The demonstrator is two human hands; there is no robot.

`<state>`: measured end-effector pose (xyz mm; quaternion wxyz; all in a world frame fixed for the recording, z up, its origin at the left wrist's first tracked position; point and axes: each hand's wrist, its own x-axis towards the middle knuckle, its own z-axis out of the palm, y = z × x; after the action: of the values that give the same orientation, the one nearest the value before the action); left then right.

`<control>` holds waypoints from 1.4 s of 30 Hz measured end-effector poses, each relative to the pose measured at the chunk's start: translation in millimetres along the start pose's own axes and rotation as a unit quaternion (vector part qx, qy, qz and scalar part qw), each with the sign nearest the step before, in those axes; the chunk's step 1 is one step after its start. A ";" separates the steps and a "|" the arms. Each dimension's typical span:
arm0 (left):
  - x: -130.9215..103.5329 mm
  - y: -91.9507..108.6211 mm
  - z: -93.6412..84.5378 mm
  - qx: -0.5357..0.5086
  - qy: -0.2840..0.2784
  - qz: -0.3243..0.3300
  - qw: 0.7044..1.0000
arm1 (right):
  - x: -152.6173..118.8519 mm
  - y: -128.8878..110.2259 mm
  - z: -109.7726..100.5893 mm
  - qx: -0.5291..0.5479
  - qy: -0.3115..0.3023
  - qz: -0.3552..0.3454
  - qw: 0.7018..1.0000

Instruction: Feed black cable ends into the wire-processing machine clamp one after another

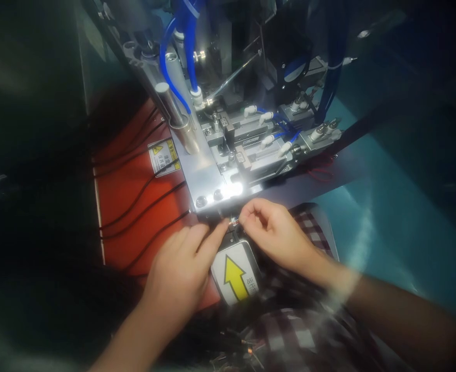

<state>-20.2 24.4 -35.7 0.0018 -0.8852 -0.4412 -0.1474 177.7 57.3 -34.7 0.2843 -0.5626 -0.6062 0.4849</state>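
Both hands meet at the front edge of a metal machine [200, 173]. My left hand [183, 261] has its fingers bent, with one fingertip against a small shiny part [233, 222] at that edge. From the other side, my right hand [272, 230] pinches with thumb and forefinger at the same small part; what lies between those fingertips is too small to make out. Just below the fingertips is a white plate with a yellow arrow [236, 274].
An upright metal post [173, 111] and blue air tubes [192, 51] rise behind the hands. Black cables [146, 194] cross a red surface [127, 206] at the left. Loose wires [247, 346] lie near the checked clothing at the bottom. A teal surface [398, 227] is at the right.
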 end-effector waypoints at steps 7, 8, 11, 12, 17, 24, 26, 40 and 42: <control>1.4 0.9 1.3 0.001 0.001 -0.003 1.000 | 2.9 6.5 1.3 0.082 -0.026 0.042 0.995; 1.3 0.9 1.1 0.003 0.001 -0.002 1.000 | 3.1 7.4 1.6 0.104 -0.032 0.049 0.993; 0.8 0.1 -0.1 0.010 0.001 0.001 1.000 | 3.1 7.5 2.0 0.133 -0.032 0.059 0.989; 0.7 -0.4 -0.5 0.012 0.002 0.000 1.000 | 2.9 7.0 2.0 0.135 -0.030 0.061 0.989; 1.5 -1.2 -1.4 0.011 -0.004 0.005 1.000 | 2.8 6.2 1.9 0.150 -0.037 0.066 0.986; 2.5 -1.2 -0.3 0.008 -0.005 0.002 1.000 | 3.9 7.5 2.4 0.166 -0.039 0.059 0.984; 2.5 -1.6 -0.3 0.005 -0.006 0.003 1.000 | 3.5 6.5 2.0 0.168 -0.041 0.056 0.983; 0.5 -1.7 -0.4 0.002 -0.014 -0.001 1.000 | 3.6 10.6 1.3 0.157 -0.048 0.073 0.984; 0.7 -1.7 -0.4 0.002 -0.018 -0.001 1.000 | 3.2 9.1 1.3 0.149 -0.046 0.074 0.985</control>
<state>-21.3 25.9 -35.4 -0.0050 -0.8874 -0.4421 -0.1304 179.5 59.1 -44.1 0.3002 -0.5346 -0.4962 0.6147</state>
